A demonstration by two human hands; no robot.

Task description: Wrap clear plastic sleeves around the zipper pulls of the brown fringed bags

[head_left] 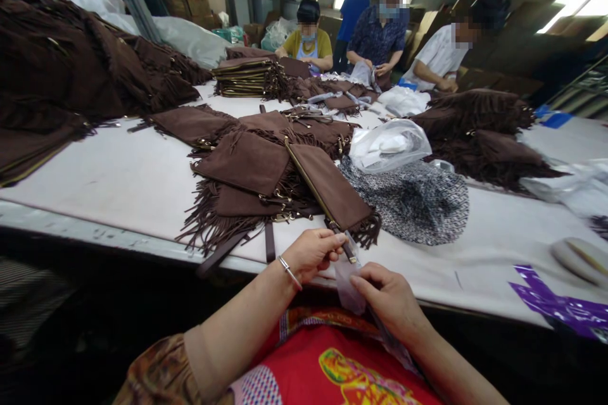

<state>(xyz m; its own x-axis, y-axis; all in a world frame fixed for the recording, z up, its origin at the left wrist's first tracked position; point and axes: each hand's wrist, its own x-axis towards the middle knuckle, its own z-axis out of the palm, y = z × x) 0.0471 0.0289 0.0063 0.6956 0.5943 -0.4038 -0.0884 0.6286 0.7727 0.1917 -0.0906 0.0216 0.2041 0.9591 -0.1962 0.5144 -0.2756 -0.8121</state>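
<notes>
Pinching the strap (351, 254) with my left hand (314, 257), plastic (349, 290) with my right hand (393, 299), both grips narrow. Pouch (329, 182) lies just beyond, atop the pile (247, 161) on the surface (104, 183), long axis slanting far-left to near-right; left hand nearer. Forearms converge near the edge.

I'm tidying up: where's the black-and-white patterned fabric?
Head view: the patterned fabric lies right of centre, beside a brown pouch, a plastic bag at its far edge.
</notes>
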